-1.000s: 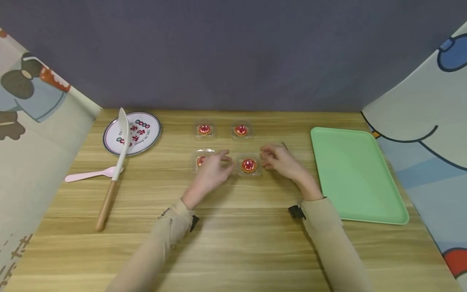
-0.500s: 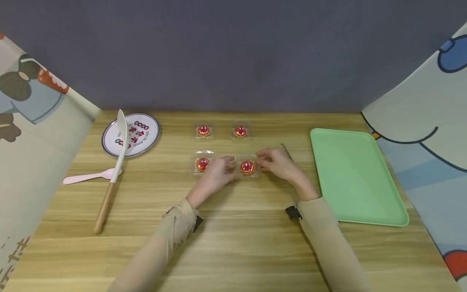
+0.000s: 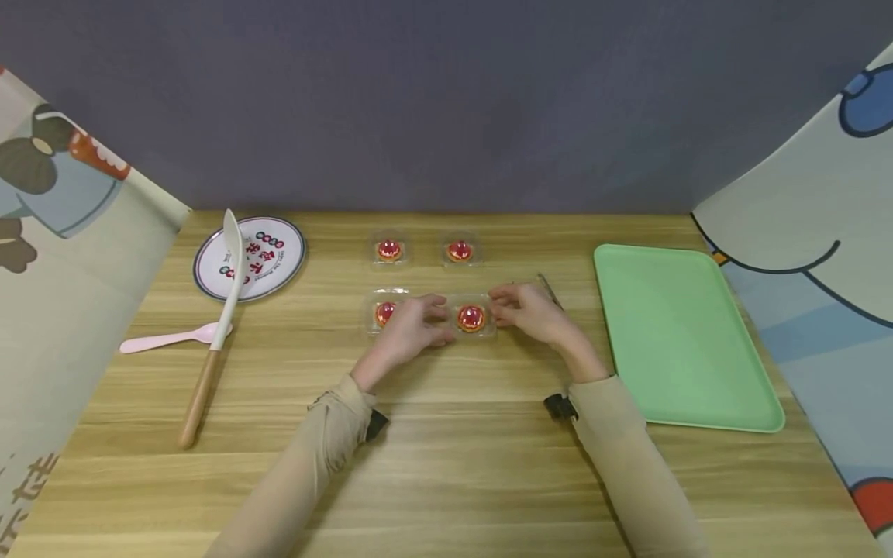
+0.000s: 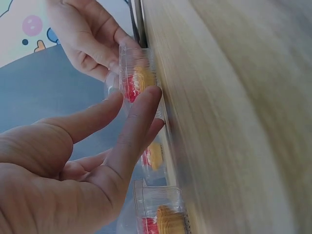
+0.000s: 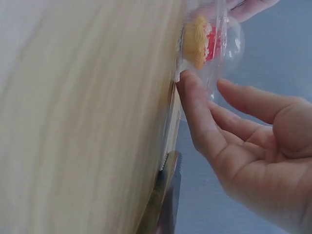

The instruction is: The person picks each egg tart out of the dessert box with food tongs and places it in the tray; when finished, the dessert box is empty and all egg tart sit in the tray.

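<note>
In the head view, my left hand (image 3: 410, 333) and right hand (image 3: 532, 314) flank a clear plastic box (image 3: 470, 335) holding a small red-topped tart (image 3: 470, 318). The left wrist view shows my left hand's thumb and nearly straight fingers (image 4: 139, 114) at one side of that box (image 4: 130, 56). Seen from the right wrist, right fingers (image 5: 192, 95) and thumb touch or nearly touch its opposite edge; firm contact cannot be told. A second boxed tart (image 3: 384, 313) is partly hidden by my left hand. Two more boxed tarts (image 3: 388, 249) (image 3: 460, 250) sit behind.
A green tray (image 3: 687, 333) lies at right. At left, a long wooden-handled spoon (image 3: 226, 318) lies across a printed plate (image 3: 279, 267), near a pink spoon (image 3: 163, 339). A thin metal piece with a serrated edge (image 5: 170, 187) lies beside my right hand.
My hands have closed in on the front right boxed tart from both sides. Over the last half second that box has shifted very slightly left, and my left hand slightly left too.
</note>
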